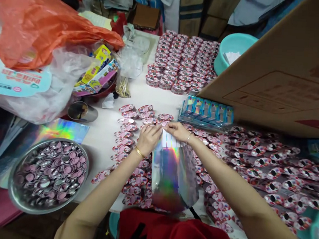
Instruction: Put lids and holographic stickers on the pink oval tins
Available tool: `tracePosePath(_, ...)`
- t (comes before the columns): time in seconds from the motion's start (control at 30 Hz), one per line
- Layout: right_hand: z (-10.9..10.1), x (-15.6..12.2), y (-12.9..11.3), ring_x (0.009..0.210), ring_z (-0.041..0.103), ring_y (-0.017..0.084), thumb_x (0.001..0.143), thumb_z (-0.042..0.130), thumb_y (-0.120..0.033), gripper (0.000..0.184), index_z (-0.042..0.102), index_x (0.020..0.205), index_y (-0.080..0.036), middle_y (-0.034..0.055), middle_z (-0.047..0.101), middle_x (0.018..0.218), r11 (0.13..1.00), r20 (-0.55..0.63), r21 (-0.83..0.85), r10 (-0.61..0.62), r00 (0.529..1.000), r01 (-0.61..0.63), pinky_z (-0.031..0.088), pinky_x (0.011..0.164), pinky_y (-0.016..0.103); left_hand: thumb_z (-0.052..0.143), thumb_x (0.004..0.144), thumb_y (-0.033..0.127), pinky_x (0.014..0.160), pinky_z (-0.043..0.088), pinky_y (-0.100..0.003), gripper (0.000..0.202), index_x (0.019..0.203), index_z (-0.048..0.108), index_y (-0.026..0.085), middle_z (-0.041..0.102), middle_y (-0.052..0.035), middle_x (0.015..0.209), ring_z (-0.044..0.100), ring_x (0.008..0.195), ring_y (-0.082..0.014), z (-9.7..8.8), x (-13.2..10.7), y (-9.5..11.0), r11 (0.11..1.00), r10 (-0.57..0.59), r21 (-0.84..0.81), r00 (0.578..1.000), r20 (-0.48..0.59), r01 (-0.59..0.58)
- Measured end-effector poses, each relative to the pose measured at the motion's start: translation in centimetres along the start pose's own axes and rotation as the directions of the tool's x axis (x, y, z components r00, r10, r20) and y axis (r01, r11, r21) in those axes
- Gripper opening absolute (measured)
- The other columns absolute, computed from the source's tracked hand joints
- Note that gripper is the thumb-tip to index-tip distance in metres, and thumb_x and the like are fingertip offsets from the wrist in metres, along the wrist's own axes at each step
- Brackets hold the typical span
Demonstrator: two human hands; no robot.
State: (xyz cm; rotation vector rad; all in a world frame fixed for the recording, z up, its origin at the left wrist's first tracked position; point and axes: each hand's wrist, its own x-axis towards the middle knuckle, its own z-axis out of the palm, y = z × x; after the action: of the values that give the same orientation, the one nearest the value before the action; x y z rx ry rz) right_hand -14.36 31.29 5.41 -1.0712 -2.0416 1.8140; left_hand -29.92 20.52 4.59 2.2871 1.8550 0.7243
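Note:
My left hand [148,138] and my right hand [178,131] meet at the top of a shiny rainbow sticker sheet [166,174], fingertips closed and almost touching. White labels [168,139] show near the sheet's upper edge, just under my fingers. A small pink oval case [164,123] sits right at the fingertips; whether either hand grips it or a label is too small to tell. Rows of similar pink printed cases [124,134] stand left of my left hand, and more cases [215,139] spread beyond my right wrist.
A steel bowl [83,187] of small round pink-and-silver pieces stands at left, near a metal cup [82,112]. Blue packs [209,111] lie beside a large cardboard box [283,73]. Stacked cases [180,62] and a turquoise basin [226,44] are behind; an orange bag [51,21] bulges at upper left.

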Motion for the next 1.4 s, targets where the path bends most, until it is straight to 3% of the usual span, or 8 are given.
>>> tracePosePath(0.17, 0.5, 1.3, 1.0, 0.063, 0.036, 0.009, 0.082, 0.049, -0.052, 0.041, 0.051, 0.063, -0.016, -0.0031, 0.042, 0.063, 0.998, 0.003, -0.053, -0.022, 1.000, 0.023, 0.030, 0.060, 0.022, 0.049, 0.090, 0.023, 0.096, 0.041, -0.044, 0.015, 0.095, 0.063, 0.019, 0.060, -0.0123, 0.122, 0.053, 0.113, -0.0242, 0.7, -1.4, -0.3, 0.987, -0.144, -0.079, 0.989, -0.038, 0.141)
tracePosePath(0.37, 1.2, 2.9, 2.9, 0.064, 0.044, 0.011, 0.083, 0.050, -0.041, 0.032, 0.058, 0.066, -0.016, -0.0017, 0.051, 0.063, 0.980, -0.043, -0.199, -0.029, 0.999, 0.020, 0.032, 0.062, 0.022, 0.051, 0.090, 0.025, 0.088, 0.045, -0.038, 0.007, 0.088, 0.055, 0.020, 0.062, -0.0078, 0.102, 0.056, 0.099, -0.0194, -1.9, -5.2, 0.0, 0.909, -0.159, -0.392, 0.987, -0.017, 0.139)
tracePosePath(0.53, 1.7, 2.9, 3.3, 0.067, 0.049, 0.014, 0.082, 0.053, -0.042, 0.030, 0.064, 0.070, -0.016, 0.0002, 0.059, 0.068, 0.982, -0.049, -0.180, -0.063, 0.997, 0.053, 0.036, 0.064, 0.024, 0.050, 0.091, 0.029, 0.077, 0.047, -0.031, 0.018, 0.106, 0.054, 0.020, 0.061, -0.0070, 0.103, 0.057, 0.092, -0.0169, -2.7, -4.3, -2.1, 0.777, -0.482, -0.542, 0.856, -0.186, 0.320)
tracePosePath(0.7, 1.9, 2.3, 1.3, 0.066, 0.047, 0.012, 0.082, 0.054, -0.045, 0.033, 0.064, 0.071, -0.016, -0.0004, 0.056, 0.067, 0.993, -0.010, -0.054, -0.104, 0.995, 0.103, 0.037, 0.064, 0.024, 0.048, 0.090, 0.028, 0.089, 0.042, -0.037, 0.051, 0.140, 0.039, 0.020, 0.065, -0.0087, 0.113, 0.056, 0.103, -0.0218, -0.9, -1.2, -4.9, 0.908, -0.258, -0.334, 0.966, 0.026, 0.252)
tracePosePath(0.87, 1.8, 2.3, 1.1, 0.065, 0.047, 0.012, 0.083, 0.055, -0.047, 0.034, 0.064, 0.072, -0.016, -0.0011, 0.057, 0.067, 0.995, 0.009, -0.038, -0.095, 0.995, 0.095, 0.037, 0.065, 0.024, 0.049, 0.088, 0.025, 0.090, 0.041, -0.037, 0.059, 0.145, 0.032, 0.021, 0.067, -0.0056, 0.103, 0.058, 0.097, -0.0209, 0.3, -0.8, -5.5, 0.902, -0.216, -0.365, 0.973, 0.079, 0.230)
tracePosePath(1.0, 2.4, 2.5, 0.8, 0.074, 0.055, 0.015, 0.087, 0.053, -0.038, 0.027, 0.066, 0.078, -0.017, 0.0021, 0.066, 0.077, 0.956, -0.013, -0.279, -0.097, 0.995, 0.090, 0.037, 0.075, 0.028, 0.048, 0.088, 0.023, 0.083, 0.045, -0.032, 0.059, 0.145, 0.032, 0.020, 0.063, -0.0062, 0.101, 0.056, 0.086, -0.0170, 1.1, -1.4, -5.8, 0.813, -0.254, -0.518, 0.962, 0.096, 0.266)
tracePosePath(1.17, 4.3, 2.7, -1.2, 0.090, 0.060, 0.020, 0.092, 0.049, -0.028, 0.021, 0.067, 0.092, -0.019, 0.0071, 0.071, 0.092, 0.770, 0.017, -0.632, -0.104, 0.994, 0.091, 0.028, 0.092, 0.037, 0.049, 0.089, 0.023, 0.075, 0.048, -0.027, 0.064, 0.148, 0.025, 0.021, 0.062, -0.0040, 0.093, 0.056, 0.076, -0.0129, 1.2, -1.7, -6.1, 0.709, -0.303, -0.637, 0.946, 0.112, 0.302)
tracePosePath(1.4, 5.2, 3.6, -1.1, 0.072, 0.056, 0.017, 0.094, 0.043, -0.024, 0.027, 0.067, 0.086, -0.017, 0.0050, 0.068, 0.076, 0.808, 0.013, -0.589, 0.016, 1.000, -0.005, 0.031, 0.072, 0.028, 0.043, 0.093, 0.023, 0.084, 0.046, -0.035, 0.058, 0.148, 0.028, 0.020, 0.068, -0.0071, 0.097, 0.060, 0.089, -0.0203, 0.3, -2.1, -6.2, 0.973, -0.136, -0.187, 0.991, 0.013, 0.136)
